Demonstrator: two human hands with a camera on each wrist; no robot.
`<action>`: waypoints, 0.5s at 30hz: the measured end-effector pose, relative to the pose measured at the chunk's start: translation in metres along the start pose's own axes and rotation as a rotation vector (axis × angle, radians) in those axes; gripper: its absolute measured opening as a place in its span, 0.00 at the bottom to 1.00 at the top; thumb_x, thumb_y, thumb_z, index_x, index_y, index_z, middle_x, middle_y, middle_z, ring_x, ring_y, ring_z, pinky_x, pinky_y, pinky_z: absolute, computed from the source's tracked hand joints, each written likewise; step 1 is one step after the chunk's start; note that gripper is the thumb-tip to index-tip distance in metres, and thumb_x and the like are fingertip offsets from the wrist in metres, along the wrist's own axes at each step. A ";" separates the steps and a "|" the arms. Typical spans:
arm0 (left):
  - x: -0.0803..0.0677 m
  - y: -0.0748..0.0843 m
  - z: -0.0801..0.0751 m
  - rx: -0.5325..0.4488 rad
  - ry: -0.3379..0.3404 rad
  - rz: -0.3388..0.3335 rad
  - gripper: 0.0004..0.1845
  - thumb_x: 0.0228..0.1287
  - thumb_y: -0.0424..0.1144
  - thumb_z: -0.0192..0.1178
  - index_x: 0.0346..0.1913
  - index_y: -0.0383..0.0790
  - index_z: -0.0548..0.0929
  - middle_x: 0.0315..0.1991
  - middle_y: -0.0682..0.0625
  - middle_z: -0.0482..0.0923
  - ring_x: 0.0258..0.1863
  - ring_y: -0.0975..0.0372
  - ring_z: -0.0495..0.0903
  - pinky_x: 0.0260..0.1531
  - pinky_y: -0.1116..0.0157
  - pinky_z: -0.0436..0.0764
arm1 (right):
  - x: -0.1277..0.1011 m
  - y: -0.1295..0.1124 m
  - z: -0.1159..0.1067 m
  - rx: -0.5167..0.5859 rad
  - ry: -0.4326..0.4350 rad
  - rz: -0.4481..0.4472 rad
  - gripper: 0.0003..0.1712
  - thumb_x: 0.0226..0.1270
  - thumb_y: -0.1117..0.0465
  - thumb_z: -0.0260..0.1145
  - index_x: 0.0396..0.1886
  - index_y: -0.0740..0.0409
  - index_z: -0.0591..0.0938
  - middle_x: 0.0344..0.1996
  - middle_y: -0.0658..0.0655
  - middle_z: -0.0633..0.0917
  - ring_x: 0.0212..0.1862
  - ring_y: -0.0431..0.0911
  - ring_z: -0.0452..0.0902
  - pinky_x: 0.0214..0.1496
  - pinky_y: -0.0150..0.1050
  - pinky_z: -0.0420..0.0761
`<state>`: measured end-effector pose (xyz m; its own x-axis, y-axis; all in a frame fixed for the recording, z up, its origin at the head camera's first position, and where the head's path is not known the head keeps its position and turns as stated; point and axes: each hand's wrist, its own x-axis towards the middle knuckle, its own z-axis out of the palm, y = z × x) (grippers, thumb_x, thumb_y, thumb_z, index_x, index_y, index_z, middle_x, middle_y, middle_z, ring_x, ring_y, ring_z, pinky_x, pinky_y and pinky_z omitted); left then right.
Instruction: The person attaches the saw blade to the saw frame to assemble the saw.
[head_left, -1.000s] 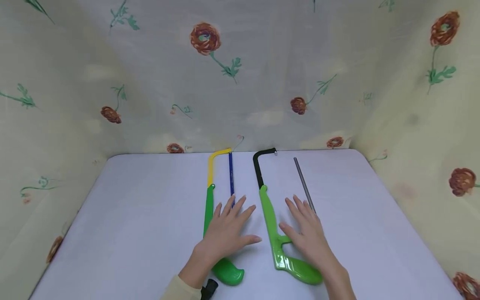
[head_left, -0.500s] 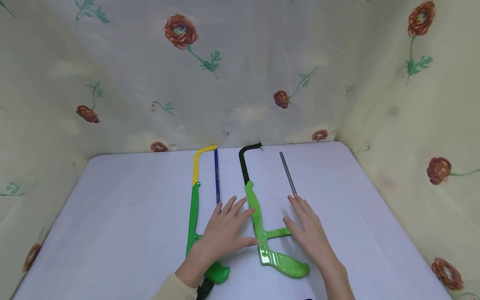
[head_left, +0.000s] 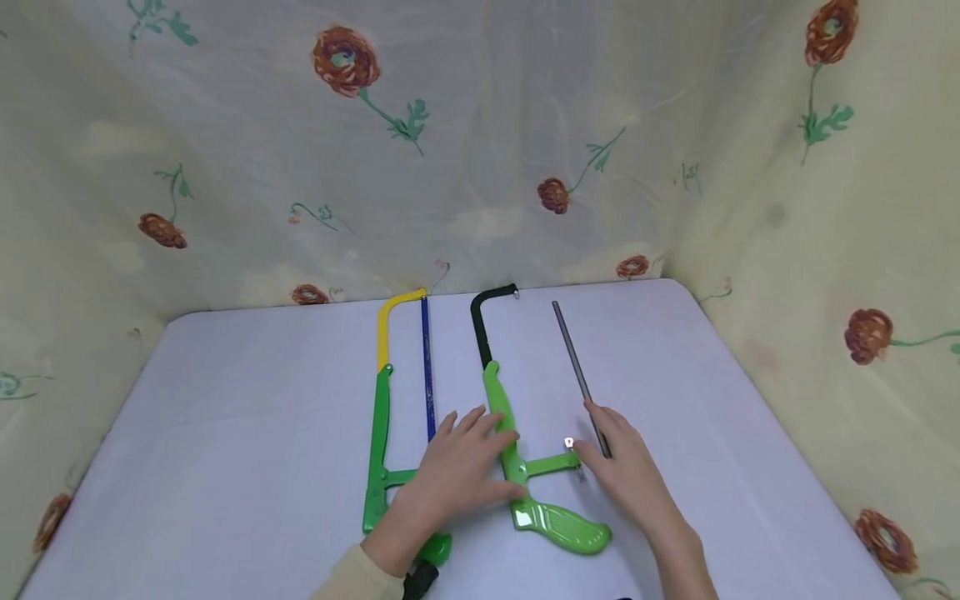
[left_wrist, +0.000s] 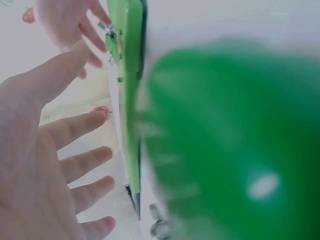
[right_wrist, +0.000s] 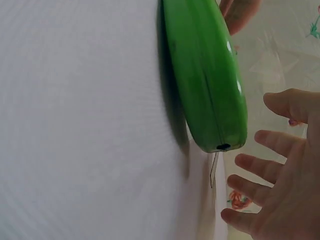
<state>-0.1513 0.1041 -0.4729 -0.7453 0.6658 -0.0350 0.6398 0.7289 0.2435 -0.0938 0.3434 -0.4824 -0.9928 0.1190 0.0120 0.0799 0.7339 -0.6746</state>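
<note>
Green plastic hacksaw frame with the black bow (head_left: pixel 501 417) sits under the flat, open left hand (head_left: pixel 457 475). The right hand (head_left: pixel 626 475), fingers relaxed and gripping nothing, touches the loose grey metal blade (head_left: pixel 576 367), so it could easily skid away or nick a fingertip.

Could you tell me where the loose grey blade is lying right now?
In the head view, the grey blade lies on the table, right of the black-framed saw, its near end at the right hand.
</note>
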 end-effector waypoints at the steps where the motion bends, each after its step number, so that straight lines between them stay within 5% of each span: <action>1: 0.000 0.000 -0.001 0.007 -0.002 0.001 0.38 0.56 0.73 0.60 0.67 0.59 0.74 0.74 0.52 0.65 0.76 0.49 0.60 0.73 0.40 0.60 | 0.000 0.000 -0.001 -0.007 -0.003 -0.001 0.36 0.72 0.49 0.59 0.76 0.54 0.63 0.73 0.66 0.66 0.74 0.66 0.59 0.72 0.70 0.60; 15: 0.006 0.005 -0.016 0.036 0.016 0.016 0.36 0.57 0.70 0.62 0.65 0.59 0.76 0.69 0.53 0.72 0.71 0.55 0.68 0.72 0.44 0.65 | 0.007 -0.005 -0.004 -0.044 -0.061 0.014 0.33 0.74 0.58 0.58 0.75 0.60 0.64 0.70 0.70 0.69 0.71 0.68 0.63 0.72 0.67 0.64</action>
<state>-0.1558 0.1092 -0.4561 -0.7376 0.6750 -0.0157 0.6578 0.7237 0.2087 -0.1004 0.3431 -0.4763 -0.9951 0.0892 -0.0434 0.0963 0.7615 -0.6410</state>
